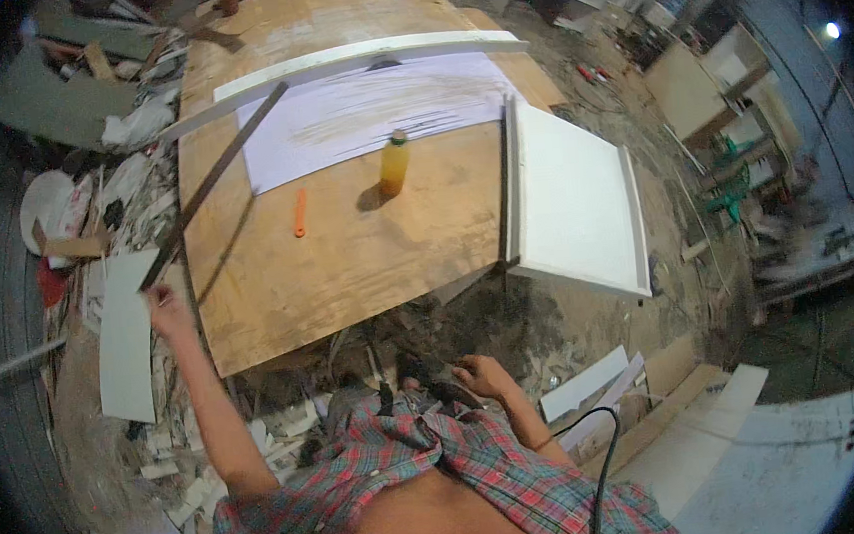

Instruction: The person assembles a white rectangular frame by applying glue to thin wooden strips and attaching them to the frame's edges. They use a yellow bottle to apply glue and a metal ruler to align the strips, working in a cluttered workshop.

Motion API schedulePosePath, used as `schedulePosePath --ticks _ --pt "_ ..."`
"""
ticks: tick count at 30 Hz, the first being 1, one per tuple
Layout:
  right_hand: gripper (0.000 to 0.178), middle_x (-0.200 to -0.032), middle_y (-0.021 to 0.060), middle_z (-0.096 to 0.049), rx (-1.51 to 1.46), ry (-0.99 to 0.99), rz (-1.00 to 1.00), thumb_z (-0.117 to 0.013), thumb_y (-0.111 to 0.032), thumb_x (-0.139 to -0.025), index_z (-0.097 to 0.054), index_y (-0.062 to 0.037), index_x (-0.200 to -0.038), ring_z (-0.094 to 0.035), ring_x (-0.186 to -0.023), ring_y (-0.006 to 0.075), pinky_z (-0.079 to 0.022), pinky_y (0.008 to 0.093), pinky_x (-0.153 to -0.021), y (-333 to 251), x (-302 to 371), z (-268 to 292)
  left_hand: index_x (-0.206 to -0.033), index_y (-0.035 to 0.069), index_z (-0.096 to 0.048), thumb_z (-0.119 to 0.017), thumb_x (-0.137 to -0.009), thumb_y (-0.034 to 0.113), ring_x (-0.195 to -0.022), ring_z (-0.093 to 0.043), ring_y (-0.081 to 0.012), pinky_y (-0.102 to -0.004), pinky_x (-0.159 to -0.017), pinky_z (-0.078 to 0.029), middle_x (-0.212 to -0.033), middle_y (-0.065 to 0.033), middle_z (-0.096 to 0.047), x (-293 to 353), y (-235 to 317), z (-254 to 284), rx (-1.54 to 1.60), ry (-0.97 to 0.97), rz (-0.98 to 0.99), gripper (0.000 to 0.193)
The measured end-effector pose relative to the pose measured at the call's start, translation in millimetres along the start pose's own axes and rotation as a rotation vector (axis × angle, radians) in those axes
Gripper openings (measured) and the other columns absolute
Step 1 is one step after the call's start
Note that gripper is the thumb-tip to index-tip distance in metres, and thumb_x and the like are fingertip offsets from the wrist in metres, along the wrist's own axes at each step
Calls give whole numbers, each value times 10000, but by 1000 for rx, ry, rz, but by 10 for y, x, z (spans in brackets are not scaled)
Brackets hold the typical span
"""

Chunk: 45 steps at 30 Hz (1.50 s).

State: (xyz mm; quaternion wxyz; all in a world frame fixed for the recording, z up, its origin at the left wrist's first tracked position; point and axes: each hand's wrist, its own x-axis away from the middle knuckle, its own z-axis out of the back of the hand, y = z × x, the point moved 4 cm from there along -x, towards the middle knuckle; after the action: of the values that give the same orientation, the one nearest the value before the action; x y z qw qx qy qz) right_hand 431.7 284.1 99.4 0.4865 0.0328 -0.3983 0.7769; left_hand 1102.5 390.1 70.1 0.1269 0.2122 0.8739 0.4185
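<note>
My left hand [163, 310] is closed round the lower end of a long, dark, narrow strip [215, 183]. The strip slants up and to the right over the left side of a wooden worktable [318, 286], and its shadow falls on the board. In front of my body, below the table's near edge, hangs my right hand [486, 376], its fingers loosely bent and apart, nothing seen in them. An orange flat tool [299, 214] lies on the table. Right of it stands a bottle of yellow liquid [394, 165] with a dark cap. A smudged white sheet [344, 108] covers the table's far part.
A white panel with raised edges [576, 190] rests at the table's right side. One long white strip [360, 51] crosses the far part. Offcuts and debris [177, 467] litter the floor at left; several boards [685, 427] lie at lower right. A black cable [602, 454] runs beside my right arm.
</note>
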Motion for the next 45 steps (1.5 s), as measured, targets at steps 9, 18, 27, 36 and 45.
schedulePosePath --ticks 9,18,27,36,45 --pt "393 -789 304 -621 94 -251 79 -622 -351 -907 -646 36 -844 -628 -773 478 -477 512 -653 813 -575 -639 -1236 -60 -526 -555 -986 175 -1211 -536 -298 -392 -1069 -416 -1294 -204 -545 697 -1581 -851 60 225 369 344" --pt "355 -803 256 -667 64 -45 74 -593 -308 -926 -687 32 -882 -650 -777 434 -514 501 -737 822 -1358 -106 -1414 -67 -399 -553 -988 178 -1181 -582 -301 -394 -993 -474 -1302 -212 -562 860 -1012 -255 -305 263 477 514" --pt "452 -698 293 -596 -11 114 2 -608 -361 -916 -629 60 -754 -622 -672 449 -474 503 -636 -121 -1229 -310 -1272 19 -612 -508 -1000 281 -983 -654 -283 -428 -736 -538 -1094 -153 -695 877 222 1722 -1493 309 -254 392" --pt "429 -646 141 -628 -361 372 -220 -591 -356 -944 -651 34 -775 -540 -583 246 -454 381 -590 -1204 -1479 -1322 -1197 10 -643 -548 -962 235 -811 -635 -245 -426 -691 -501 -988 -128 -680 2276 230 4029 -1200 327 839 339" --pt "416 -1008 76 -644 -1172 571 -582 -561 -398 -976 -592 -45 -1194 -554 -694 148 -497 340 -598 -2136 -1373 -2789 -1195 24 -629 -571 -940 162 -652 -582 -190 -312 -569 -485 -867 -99 -643 1622 744 5181 -908 180 884 296"
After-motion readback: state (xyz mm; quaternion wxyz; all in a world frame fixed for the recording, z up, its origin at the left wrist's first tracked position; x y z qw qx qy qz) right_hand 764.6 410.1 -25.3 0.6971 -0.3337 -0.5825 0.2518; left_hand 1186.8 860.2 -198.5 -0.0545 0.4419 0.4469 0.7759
